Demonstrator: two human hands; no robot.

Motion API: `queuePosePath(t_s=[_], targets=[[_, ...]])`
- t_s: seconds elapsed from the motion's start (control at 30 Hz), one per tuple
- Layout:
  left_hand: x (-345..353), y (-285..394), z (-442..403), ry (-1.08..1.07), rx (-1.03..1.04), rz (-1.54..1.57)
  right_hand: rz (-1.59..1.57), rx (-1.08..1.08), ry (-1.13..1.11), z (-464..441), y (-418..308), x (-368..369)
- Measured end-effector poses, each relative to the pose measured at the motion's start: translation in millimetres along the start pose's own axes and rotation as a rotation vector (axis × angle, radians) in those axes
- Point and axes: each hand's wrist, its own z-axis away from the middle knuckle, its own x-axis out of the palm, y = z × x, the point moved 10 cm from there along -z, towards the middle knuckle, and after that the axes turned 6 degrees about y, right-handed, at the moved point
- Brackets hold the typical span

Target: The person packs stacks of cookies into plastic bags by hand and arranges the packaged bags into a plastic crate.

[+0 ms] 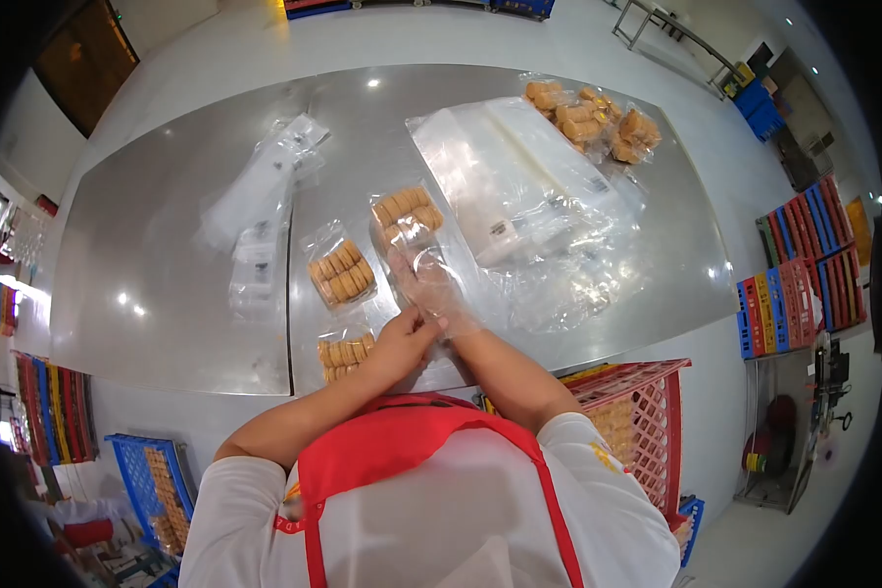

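My right hand (pixel 429 286) is inside a clear plastic bag, its fingertips against the near end of two rows of round golden cookies (pixel 407 211). The plastic and its glare blur how the fingers sit. My left hand (pixel 409 341) pinches the mouth of the plastic bag (pixel 443 263) close to my right wrist. Left of the bag lies a filled pack of cookies (pixel 341 272) in clear plastic. Nearer my body is another pack (pixel 345 355), partly covered by my left forearm.
Flat clear bags (pixel 505 176) are stacked on the steel table (pixel 167 235) at right, with several cookie packs (pixel 588 118) behind them. More plastic bags (pixel 265 196) lie at left. A red crate (pixel 661 431) and a blue crate (pixel 137 480) stand by the near edge.
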Motion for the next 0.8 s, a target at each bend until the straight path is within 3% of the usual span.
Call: queuePosePath(t_s=[0.03, 0.07, 0.23, 0.37, 0.47, 0.6, 0.8], targets=[[0.5, 8.0, -3.3, 0.029, 0.119, -0.008, -0.051, 0.046, 0.075, -6.3, 8.4, 5.1], [-3.8, 2.3, -9.0, 0.09, 0.088, -0.013, -0.104, 0.088, 0.153, -11.9, 16.6, 10.1], [-5.0, 25.1, -5.5, 0.144, 0.189, -0.149, 0.213, -0.288, 0.224, -20.0, -15.5, 13.8], [-13.1, 21.8, -18.8, 0.163, 0.242, -0.304, 0.402, -0.458, 0.244, -29.9, -30.9, 21.0], [-18.3, 23.8, -18.8, 0.074, -0.033, -0.081, 0.467, -0.523, 0.258, -34.3, -36.1, 21.8], [-10.0, 25.9, -21.0, 0.14, 0.161, -0.094, 0.512, -0.534, 0.224, -40.9, -35.4, 26.7], [-17.8, 36.5, -4.0, -0.007, 0.012, 0.03, 0.513, -0.504, 0.116, -40.1, -30.3, 30.3]])
